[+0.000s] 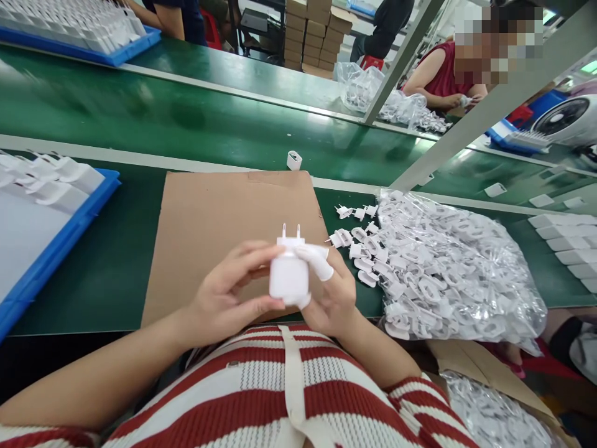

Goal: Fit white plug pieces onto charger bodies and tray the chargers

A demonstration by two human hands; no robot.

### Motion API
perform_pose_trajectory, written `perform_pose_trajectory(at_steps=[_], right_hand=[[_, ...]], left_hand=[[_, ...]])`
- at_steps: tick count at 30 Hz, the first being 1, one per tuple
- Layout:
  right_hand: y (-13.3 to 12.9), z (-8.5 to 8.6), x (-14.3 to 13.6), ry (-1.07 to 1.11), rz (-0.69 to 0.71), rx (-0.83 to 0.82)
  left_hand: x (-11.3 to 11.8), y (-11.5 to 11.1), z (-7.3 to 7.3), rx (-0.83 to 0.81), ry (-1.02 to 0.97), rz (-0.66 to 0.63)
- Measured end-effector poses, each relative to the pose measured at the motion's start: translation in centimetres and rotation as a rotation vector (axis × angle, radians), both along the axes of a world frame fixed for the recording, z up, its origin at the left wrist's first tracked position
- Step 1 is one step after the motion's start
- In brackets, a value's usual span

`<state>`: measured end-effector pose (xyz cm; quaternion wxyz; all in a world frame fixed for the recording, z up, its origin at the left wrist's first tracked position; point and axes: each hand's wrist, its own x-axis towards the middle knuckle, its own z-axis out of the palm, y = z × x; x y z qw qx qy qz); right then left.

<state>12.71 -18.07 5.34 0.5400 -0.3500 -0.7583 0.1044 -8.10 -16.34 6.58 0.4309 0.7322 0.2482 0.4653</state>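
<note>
Both hands: our left hand [224, 298] and right hand [332, 297] pinch one white charger [289, 277], prongs up.
Room: bare cardboard sheet [219, 224] beyond.
Edges: blue tray [60, 246] left, bag of plugs [457, 267] right.
Loose chargers: one on tabletop [233, 134].

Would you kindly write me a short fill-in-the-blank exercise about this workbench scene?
1. Both hands hold a white charger whose two prongs point ____.
2. Under the hands lies a sheet of brown ____.
3. The loose plug parts lie in a clear plastic ____.

Missing words: up; cardboard; bag
</note>
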Motion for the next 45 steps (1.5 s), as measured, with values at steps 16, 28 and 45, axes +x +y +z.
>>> perform_pose_trajectory(at_steps=[16, 28, 45], right_hand=[[7.3, -5.7, -2.3, 0.583, -0.027, -0.81], [6.4, -5.0, -2.3, 0.517, -0.101, -1.056], [2.5, 11.2, -5.4, 0.357, -0.212, -1.138]], left_hand=[[-1.3, 8.5, -6.1, -0.112, 0.383, 0.033], [-1.8, 8.6, -7.8, 0.002, 0.34, -0.078], [-5.5, 4.8, 8.1, -0.299, 0.385, -0.255]])
